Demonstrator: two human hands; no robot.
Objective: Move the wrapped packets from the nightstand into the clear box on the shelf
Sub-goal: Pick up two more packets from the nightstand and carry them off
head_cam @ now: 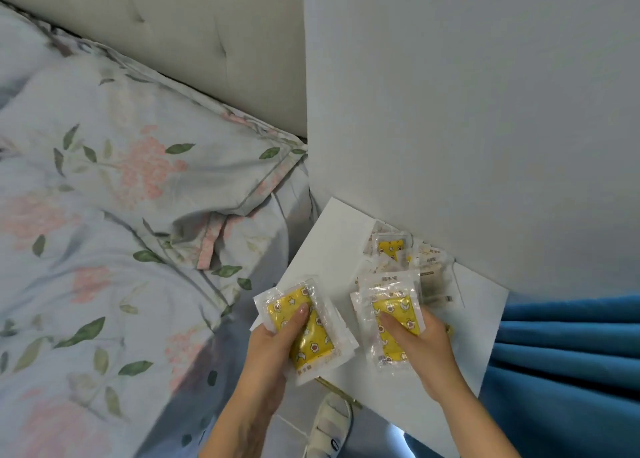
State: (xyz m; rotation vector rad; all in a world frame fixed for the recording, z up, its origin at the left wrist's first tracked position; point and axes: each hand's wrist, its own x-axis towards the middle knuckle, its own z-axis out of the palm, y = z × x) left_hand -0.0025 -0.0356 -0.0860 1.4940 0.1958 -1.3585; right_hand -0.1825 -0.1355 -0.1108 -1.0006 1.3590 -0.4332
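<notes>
Several clear-wrapped packets with yellow printed insides lie on the white nightstand [332, 236]. My left hand [273, 350] grips one packet [313, 343] over the nightstand's left edge, thumb pressed on its yellow face. My right hand [422, 347] holds a second packet [391, 315], thumb on top, with another white packet behind it. More packets [391, 246] sit piled against the wall at the back of the nightstand. The clear box and the shelf are out of view.
A bed with floral pillows [138, 167] and an upholstered headboard [194, 35] fills the left. A grey wall [467, 111] rises behind the nightstand. Blue curtain [571, 353] hangs at the right. A sandalled foot [329, 423] shows on the floor below.
</notes>
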